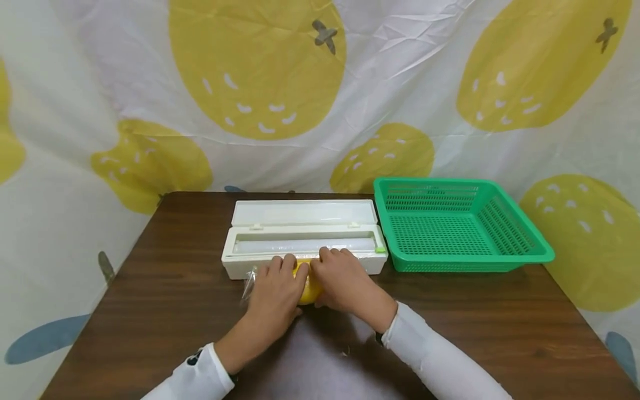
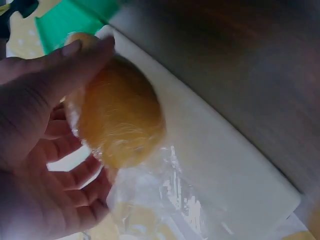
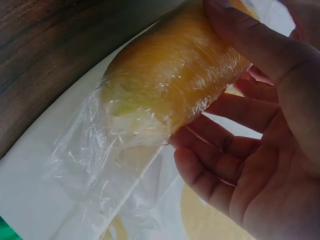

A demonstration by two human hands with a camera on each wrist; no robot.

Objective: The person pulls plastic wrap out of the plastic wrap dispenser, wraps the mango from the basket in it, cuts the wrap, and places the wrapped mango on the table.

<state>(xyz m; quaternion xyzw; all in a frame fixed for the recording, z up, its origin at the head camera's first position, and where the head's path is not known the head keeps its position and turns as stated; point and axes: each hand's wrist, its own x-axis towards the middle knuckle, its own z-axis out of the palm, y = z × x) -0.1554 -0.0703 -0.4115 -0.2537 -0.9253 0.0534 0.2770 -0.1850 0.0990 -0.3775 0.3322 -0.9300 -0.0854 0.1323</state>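
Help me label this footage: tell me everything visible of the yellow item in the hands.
The yellow item is rounded and longer than wide, greenish at one end. Clear, wrinkled, shiny film wraps it and hangs loose beyond both ends. The left hand and right hand hold it, one towards each end, before the open white box; whether it touches the box is unclear.

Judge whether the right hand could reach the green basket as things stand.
Likely yes: open tabletop leads to the green basket, though the right hand holds the film-wrapped yellow fruit.
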